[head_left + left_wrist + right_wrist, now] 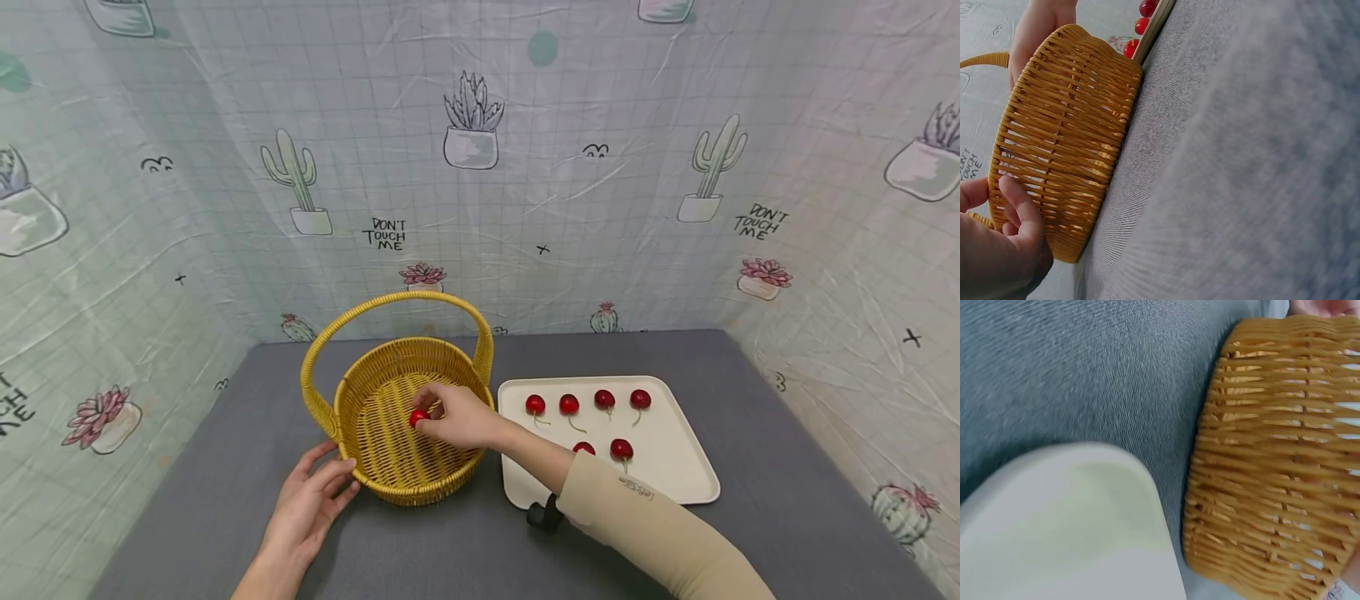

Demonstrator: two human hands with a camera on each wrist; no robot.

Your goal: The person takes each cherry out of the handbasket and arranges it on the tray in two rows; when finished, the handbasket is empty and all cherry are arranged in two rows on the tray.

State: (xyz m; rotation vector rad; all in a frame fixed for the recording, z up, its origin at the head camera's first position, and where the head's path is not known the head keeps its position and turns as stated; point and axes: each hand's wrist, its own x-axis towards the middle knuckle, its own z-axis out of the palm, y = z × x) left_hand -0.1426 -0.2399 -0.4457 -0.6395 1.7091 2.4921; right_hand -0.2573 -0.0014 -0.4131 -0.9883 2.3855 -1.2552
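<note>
A yellow woven basket [411, 497] with a tall arched handle [397, 300] stands on the grey tabletop. My left hand [309, 505] grips its rim at the near left, close to the foot of the handle, thumb at the rim and fingers along the outer wall. Inside the basket's opening, my right hand [459, 418] pinches a red cherry [417, 418] between thumb and fingers, above the woven bottom. In the left wrist view the basket wall [1066, 131] hides the held cherry. The right wrist view shows mainly the basket's outer side [1272, 456].
Right of the basket lies a cream tray [678, 475] bearing several red cherries with green stems, among them a cherry [621, 450] in the nearer row. My right forearm [540, 454] crosses over the tray's left part. A cactus-print curtain [540, 208] surrounds the grey tabletop [442, 558].
</note>
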